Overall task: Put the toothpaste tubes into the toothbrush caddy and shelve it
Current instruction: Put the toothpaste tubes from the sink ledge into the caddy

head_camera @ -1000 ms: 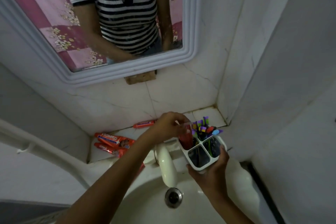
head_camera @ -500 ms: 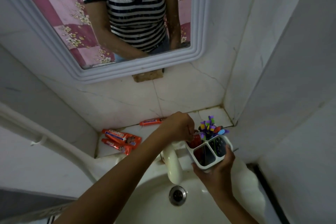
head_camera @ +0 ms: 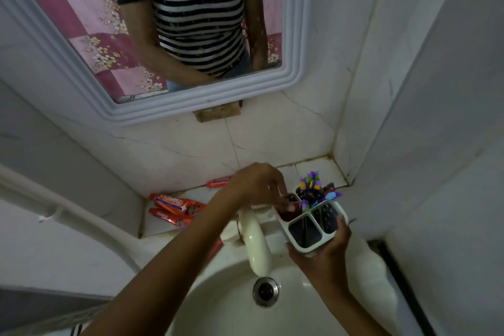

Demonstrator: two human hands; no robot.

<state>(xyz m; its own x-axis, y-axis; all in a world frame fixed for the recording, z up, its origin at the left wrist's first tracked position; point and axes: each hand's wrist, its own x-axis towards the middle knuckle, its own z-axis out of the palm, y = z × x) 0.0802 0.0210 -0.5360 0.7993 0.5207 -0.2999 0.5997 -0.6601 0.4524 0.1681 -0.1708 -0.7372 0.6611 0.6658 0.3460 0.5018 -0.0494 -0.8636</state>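
Note:
My right hand holds a white four-compartment toothbrush caddy from below, above the basin's back edge. Several coloured toothbrushes stand in its far compartment. My left hand reaches over the caddy's left compartment, fingertips closed on a red toothpaste tube that sits inside it. Two orange-red toothpaste tubes lie side by side on the tiled ledge at the left. A thinner red tube lies against the wall behind them. My forearm partly hides another red piece by the tap.
A cream tap juts over the white basin, above its metal drain. The tiled ledge ends in the wall corner at the right. A white-framed mirror hangs above. A white pipe runs down the left.
The red tube has sunk deeper into the caddy's left compartment under my left hand. My right hand has kept the caddy in about the same place.

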